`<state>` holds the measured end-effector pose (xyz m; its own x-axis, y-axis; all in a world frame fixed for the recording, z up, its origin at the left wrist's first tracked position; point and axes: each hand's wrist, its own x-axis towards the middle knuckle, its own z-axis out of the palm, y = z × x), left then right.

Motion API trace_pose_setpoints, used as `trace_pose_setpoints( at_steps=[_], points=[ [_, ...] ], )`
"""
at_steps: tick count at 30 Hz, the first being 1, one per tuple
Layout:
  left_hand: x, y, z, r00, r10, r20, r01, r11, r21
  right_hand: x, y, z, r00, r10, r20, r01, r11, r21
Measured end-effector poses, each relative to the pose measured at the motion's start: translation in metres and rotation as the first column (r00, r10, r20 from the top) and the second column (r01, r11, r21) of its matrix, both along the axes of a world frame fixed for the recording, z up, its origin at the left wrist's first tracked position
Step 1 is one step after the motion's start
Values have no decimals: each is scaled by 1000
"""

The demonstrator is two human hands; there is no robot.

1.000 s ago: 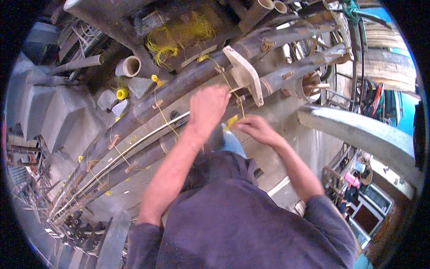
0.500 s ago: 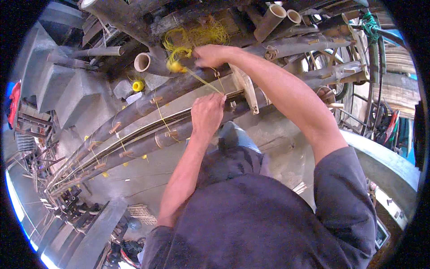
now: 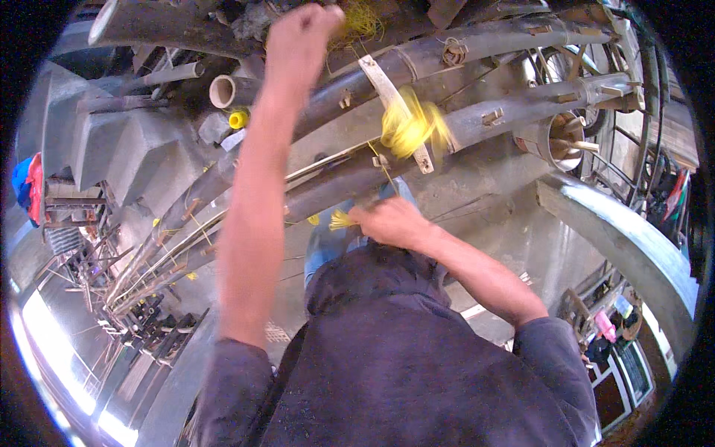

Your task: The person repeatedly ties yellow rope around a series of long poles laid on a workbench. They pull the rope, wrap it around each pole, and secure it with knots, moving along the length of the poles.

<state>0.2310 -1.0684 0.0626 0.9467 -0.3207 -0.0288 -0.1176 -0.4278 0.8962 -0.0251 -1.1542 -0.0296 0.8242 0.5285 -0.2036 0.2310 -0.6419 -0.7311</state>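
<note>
My left hand (image 3: 302, 36) is raised at the far side, its fingers curled, next to a tangle of yellow string (image 3: 363, 21); what it grips, if anything, is hidden. Close to my body, my right hand (image 3: 391, 221) is closed, with a short yellow string tassel (image 3: 341, 220) sticking out from its fingertips. Between the hands, a blurred bundle of yellow string (image 3: 412, 128) hangs over a pale wooden slat (image 3: 378, 78). This slat lies across two long dark poles (image 3: 328, 195), which look like bamboo. Thin strips run along the poles to the left.
A cut bamboo tube (image 3: 222, 92) and a small yellow spool (image 3: 238, 119) lie beyond the poles. Concrete steps (image 3: 123, 145) rise at left. A bucket holding sticks (image 3: 557, 141) stands at right, near a curved pale ledge (image 3: 618, 231).
My left hand has left the strips and reached up and away. My right hand has come back toward my body. The yellow bundle has shifted right, onto the slat.
</note>
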Motion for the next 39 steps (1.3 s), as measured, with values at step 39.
trace_pose_setpoints(
  at_steps=[39],
  points=[
    [18, -6, -27, 993, -115, 27, 114, 993, 34, -15, -2, 40, 998, -17, 62, 11, 995, 102]
  ],
)
